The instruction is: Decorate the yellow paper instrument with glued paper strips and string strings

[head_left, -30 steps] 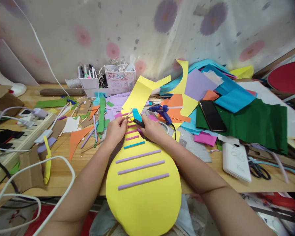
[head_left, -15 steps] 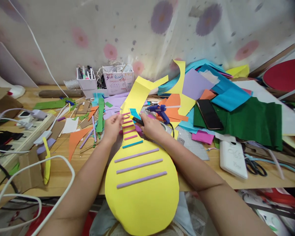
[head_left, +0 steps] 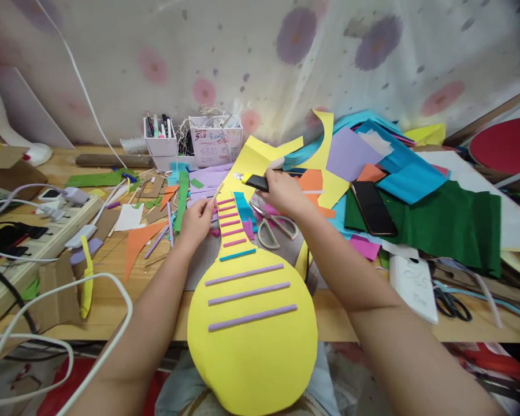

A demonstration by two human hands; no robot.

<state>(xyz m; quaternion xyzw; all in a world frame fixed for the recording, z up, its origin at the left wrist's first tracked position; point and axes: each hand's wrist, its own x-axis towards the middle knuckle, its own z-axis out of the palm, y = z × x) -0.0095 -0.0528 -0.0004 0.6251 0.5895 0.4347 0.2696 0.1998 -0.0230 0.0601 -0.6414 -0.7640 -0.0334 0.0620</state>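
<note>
A yellow lute-shaped cutout (head_left: 260, 358) lies from my lap onto the table edge. It bears three long lilac strips (head_left: 249, 293), a blue strip (head_left: 237, 254) and several short pink strips (head_left: 231, 233) up its narrow neck. My left hand (head_left: 198, 219) is closed in a pinch beside the neck's left edge, with a thin pale strip (head_left: 218, 192) rising from its fingertips. My right hand (head_left: 285, 190) grips a black-and-yellow utility knife (head_left: 256, 182), blade pointing left, above the neck's upper end. Grey-handled scissors (head_left: 271, 228) lie open below this hand.
Coloured paper (head_left: 429, 219) is piled on the right, with a phone (head_left: 374, 208), a white power bank (head_left: 412, 283) and black scissors (head_left: 453, 303). Scraps litter the left side near a power strip (head_left: 39, 242). White pen boxes (head_left: 216, 141) stand behind. A white cable (head_left: 127, 312) loops at front left.
My right hand has lifted the knife up and away from the neck's strips. The scissors now show; the blue glue gun is hidden behind my right hand. My left hand stays by the neck.
</note>
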